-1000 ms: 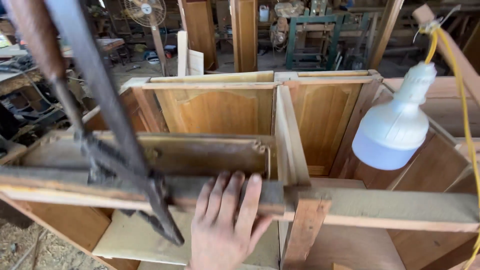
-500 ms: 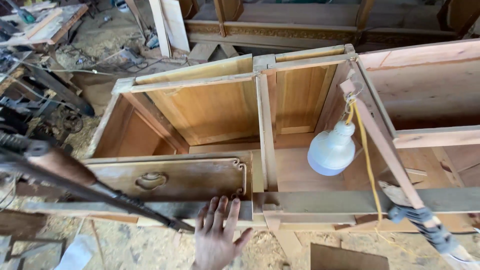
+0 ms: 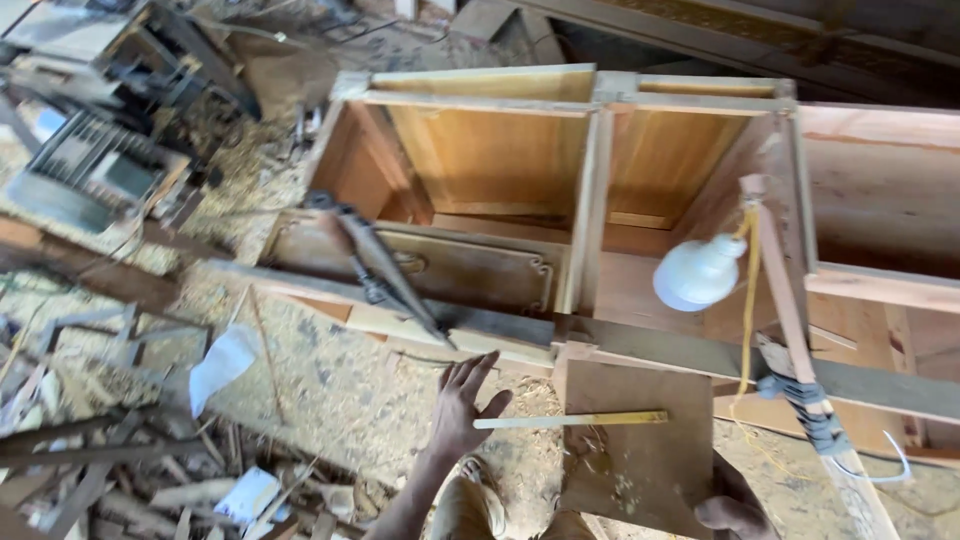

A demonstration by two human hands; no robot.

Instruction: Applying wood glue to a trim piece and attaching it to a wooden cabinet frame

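head view: since the earlier frames the left hand has come off the grey front rail of the wooden cabinet frame, where it lay flat a moment ago, and the camera now looks from further back and higher. the hand hangs in the air at lower centre of the frame, fingers spread wide and apart, palm away from the camera, gripping nothing; its fingertips sit just short of the rail's lower edge, and a thin pale stick lies just to its right, apart from it. so the frame is no longer braced by that hand.

the right hand shows only partly at the bottom right edge, touching the lower corner of a brown board that leans against the rail; whether it grips or merely rests there, i cannot tell.

a long dark bar clamp lies slanting across the drawer front left of centre. a white bulb hangs on a yellow cord to the right. sawdust and offcuts cover the floor at lower left.
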